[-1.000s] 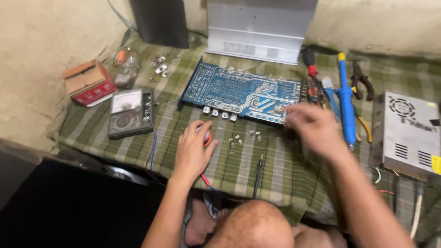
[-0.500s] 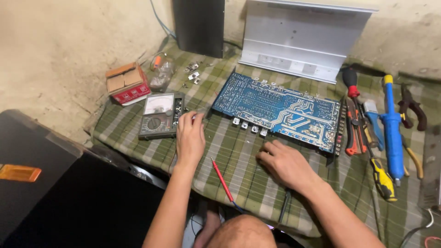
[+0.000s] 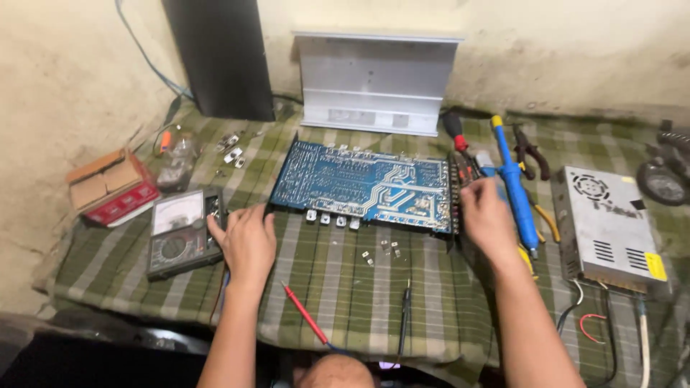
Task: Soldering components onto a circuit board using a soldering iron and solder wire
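Round dark gauge-like object [image 3: 665,181]: cut by right edge | small metal clips [image 3: 231,147]: too small to tell | right hand [image 3: 487,219]: fingertips hide tools beneath

Blue circuit board [image 3: 363,185] is showing glossy lacquer and shiny solder traces. Woven green plaid cloth [image 3: 338,280] is lying matt underneath. Multimeter [image 3: 180,233] is looking like dull dark plastic. Power supply box [image 3: 607,226] is showing perforated bare metal. Heatsink [image 3: 374,82] is looking like brushed aluminium.
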